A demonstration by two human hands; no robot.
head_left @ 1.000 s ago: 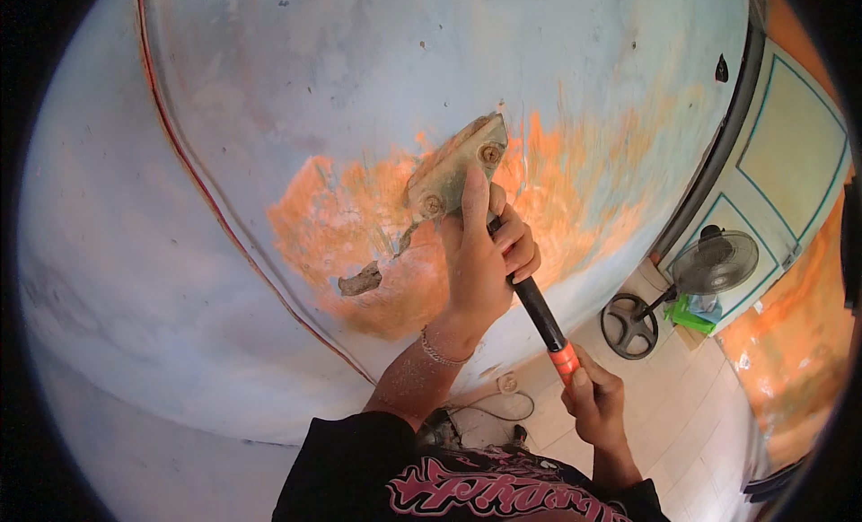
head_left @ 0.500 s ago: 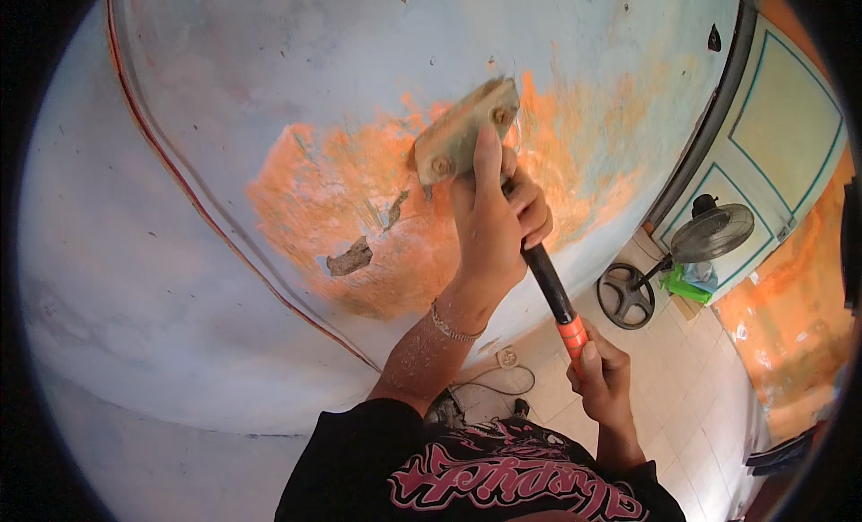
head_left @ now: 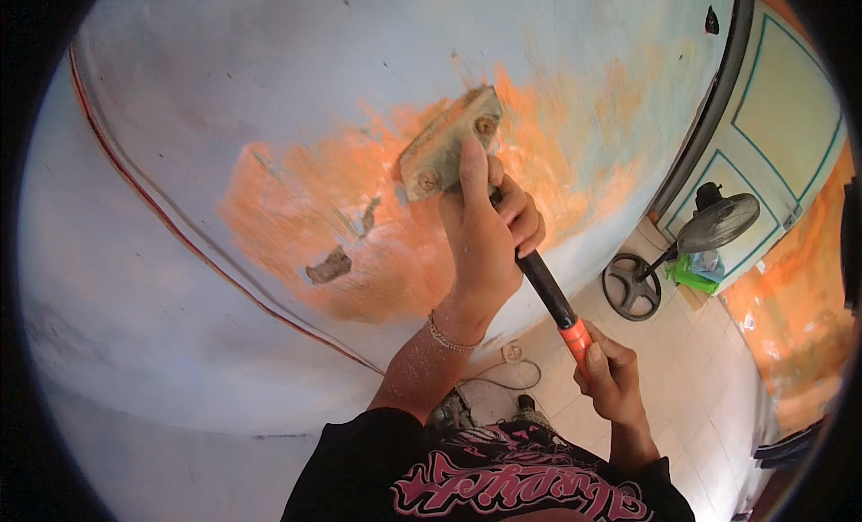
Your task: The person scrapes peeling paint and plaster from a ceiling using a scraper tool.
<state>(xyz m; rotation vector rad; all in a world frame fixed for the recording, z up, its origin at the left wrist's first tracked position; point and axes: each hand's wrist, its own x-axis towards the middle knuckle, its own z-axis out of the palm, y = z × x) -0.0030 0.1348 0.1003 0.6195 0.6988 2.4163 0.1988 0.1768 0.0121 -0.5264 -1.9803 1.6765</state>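
My left hand is wrapped round the black pole of a scraper just below its head, the thumb lying on the head. The flat, dusty metal head, with two screws, is against a pale blue-grey wall. Around it spreads a rough orange patch, with dark chipped spots to its lower left. My right hand grips the orange lower section of the pole. The blade's edge against the wall cannot be made out clearly.
A red-brown line runs down the left wall. At right are a standing fan, a green bag, a teal-trimmed panel and an orange-painted surface. A cable lies on the tiled floor.
Both hands and the scraper have shifted slightly up and right across the orange patch, keeping their grip. The view has also shifted, so the wall line sits farther left.
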